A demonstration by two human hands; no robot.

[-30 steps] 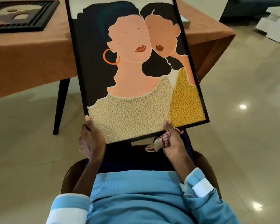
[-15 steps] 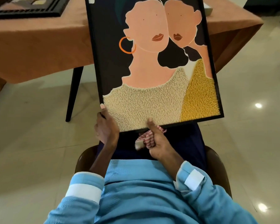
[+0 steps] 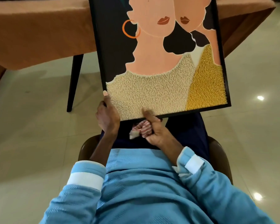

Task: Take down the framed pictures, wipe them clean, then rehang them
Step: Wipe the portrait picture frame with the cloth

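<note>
Overall: a seated person holds a framed picture over the lap, tilted a little to one side, with its top out of view.
Framed picture: black frame around two faces, an orange hoop earring, and cream and yellow textured clothing.
Left hand: grips the picture's lower left corner, thumb tip on the front of the frame; the fingers behind are hidden.
Right hand: thumb pressed on the cream area at the lower edge, fingers clenched round a striped cloth just under the frame.
Striped cloth: red and white, bunched, with a pale end sticking out toward the left hand.
Desk: draped in orange-brown fabric and standing behind the picture, which blocks its middle part.
Desk leg: dark and slanted, left of the picture, foot on the floor.
Chair: brown, its curved edge showing on both sides of the person.
Sleeves: light blue with white bands; the left sleeve and right sleeve cover the forearms.
Floor: pale glossy tiles with bright light spots at right.
</note>
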